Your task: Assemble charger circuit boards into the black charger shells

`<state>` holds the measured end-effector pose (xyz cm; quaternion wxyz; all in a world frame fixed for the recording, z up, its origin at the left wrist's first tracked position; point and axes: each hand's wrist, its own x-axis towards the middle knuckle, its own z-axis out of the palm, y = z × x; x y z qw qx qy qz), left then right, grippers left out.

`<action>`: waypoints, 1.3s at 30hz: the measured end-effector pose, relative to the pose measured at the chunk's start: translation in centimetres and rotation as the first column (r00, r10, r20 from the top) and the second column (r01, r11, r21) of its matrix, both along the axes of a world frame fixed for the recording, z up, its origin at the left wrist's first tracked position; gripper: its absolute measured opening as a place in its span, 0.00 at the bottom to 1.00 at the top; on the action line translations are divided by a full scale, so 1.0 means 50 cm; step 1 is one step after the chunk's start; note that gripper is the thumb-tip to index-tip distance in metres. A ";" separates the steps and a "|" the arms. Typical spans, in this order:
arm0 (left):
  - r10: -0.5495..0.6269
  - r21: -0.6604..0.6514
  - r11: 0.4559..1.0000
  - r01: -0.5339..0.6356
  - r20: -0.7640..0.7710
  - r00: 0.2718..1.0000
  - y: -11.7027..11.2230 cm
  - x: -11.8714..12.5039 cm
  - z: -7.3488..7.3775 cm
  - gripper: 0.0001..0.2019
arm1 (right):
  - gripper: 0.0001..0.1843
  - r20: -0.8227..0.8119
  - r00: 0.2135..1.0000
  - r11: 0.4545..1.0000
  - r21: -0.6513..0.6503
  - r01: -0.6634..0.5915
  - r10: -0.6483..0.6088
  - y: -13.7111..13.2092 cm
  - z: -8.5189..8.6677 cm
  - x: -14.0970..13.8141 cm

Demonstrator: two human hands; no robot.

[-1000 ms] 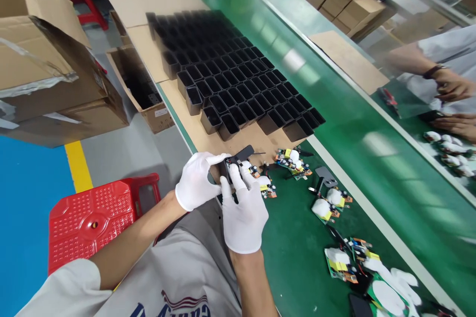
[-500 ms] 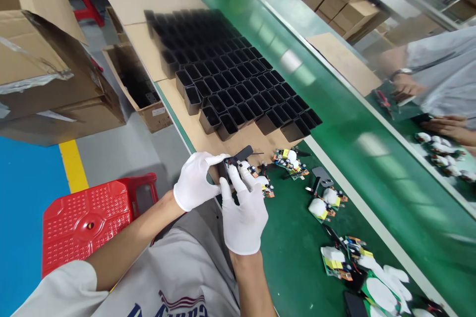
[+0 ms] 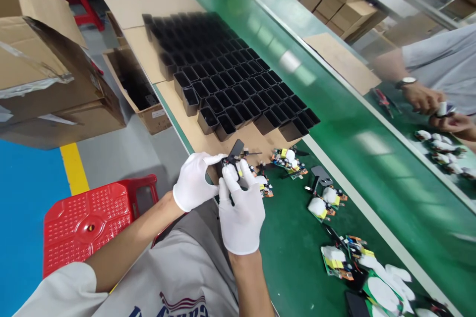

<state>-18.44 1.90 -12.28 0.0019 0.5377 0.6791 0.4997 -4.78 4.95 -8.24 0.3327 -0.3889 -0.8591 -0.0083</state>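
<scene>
Left grip (image 3: 195, 182) clamped on black case (image 3: 219, 169) at edge of worktop (image 3: 290, 242); right grip (image 3: 241, 210) bent over its top, pinch hidden, can't tell. Case looks unfinished, black plate (image 3: 235, 150) jutting out; circuit boards (image 3: 289, 162) lie uncased, case rows (image 3: 238, 91) beyond.

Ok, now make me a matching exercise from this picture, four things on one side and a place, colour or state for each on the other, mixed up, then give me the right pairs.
Things
1. Left hand
2. Black cases
3. Circuit boards
4. Nearer stool

Places, colours, states
A. Mostly spread over the green tabletop
B. Red
C. Gloved in white
D. Standing in rows on brown cardboard

Right pairs
1-C, 2-D, 3-A, 4-B
</scene>
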 end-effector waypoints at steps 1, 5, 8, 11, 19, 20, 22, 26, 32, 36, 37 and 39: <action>0.002 0.000 1.000 -0.002 -0.005 1.000 0.000 0.000 0.000 0.24 | 0.15 -0.012 1.000 1.000 -0.012 -0.006 0.006 0.000 0.001 -0.001; -0.009 0.001 1.000 0.009 -0.021 1.000 -0.001 -0.002 -0.002 0.26 | 0.16 -0.133 0.991 0.997 -0.073 -0.015 0.005 0.000 0.007 -0.002; -0.008 0.015 1.000 0.008 -0.022 1.000 -0.001 -0.003 -0.004 0.27 | 0.13 -0.238 0.971 0.986 -0.168 -0.019 -0.021 0.005 0.015 -0.002; 0.000 0.033 0.999 0.001 -0.018 1.000 0.000 -0.002 -0.008 0.28 | 0.12 -0.381 0.913 0.933 -0.359 0.000 -0.147 0.014 0.027 -0.003; -0.016 0.059 0.998 0.017 -0.009 1.000 0.002 -0.004 -0.014 0.27 | 0.06 -0.330 0.924 0.820 -0.571 -0.034 -0.192 0.039 0.054 -0.012; -0.015 0.058 0.998 0.016 -0.005 1.000 0.002 -0.004 -0.013 0.28 | 0.06 -0.323 0.929 0.819 -0.572 -0.042 -0.179 0.041 0.055 -0.010; -0.013 0.058 0.998 0.012 0.004 1.000 0.002 -0.004 -0.010 0.29 | 0.05 -0.328 0.932 0.801 -0.594 -0.075 -0.156 0.046 0.055 -0.003; -0.014 -0.012 1.000 0.014 0.022 1.000 0.003 -0.003 -0.001 0.30 | 0.08 -0.364 0.929 0.762 -0.620 -0.188 -0.067 0.057 0.059 0.017; -0.039 -0.111 0.993 0.049 0.085 0.996 0.002 -0.006 0.001 0.30 | 0.13 -0.268 0.952 0.838 -0.478 -0.263 0.146 0.076 0.074 0.018; -0.044 -0.120 0.991 0.055 0.088 0.995 0.002 -0.007 0.005 0.28 | 0.11 -0.222 0.964 0.860 -0.454 -0.234 0.145 0.070 0.077 0.013; -0.041 -0.116 0.992 0.052 0.089 0.995 0.003 -0.006 0.006 0.28 | 0.11 -0.213 0.968 0.890 -0.404 -0.209 0.131 0.064 0.074 0.013; -0.037 -0.098 0.994 0.045 0.087 0.996 0.003 -0.004 0.009 0.28 | 0.11 -0.193 0.977 0.950 -0.278 -0.141 0.088 0.048 0.062 0.015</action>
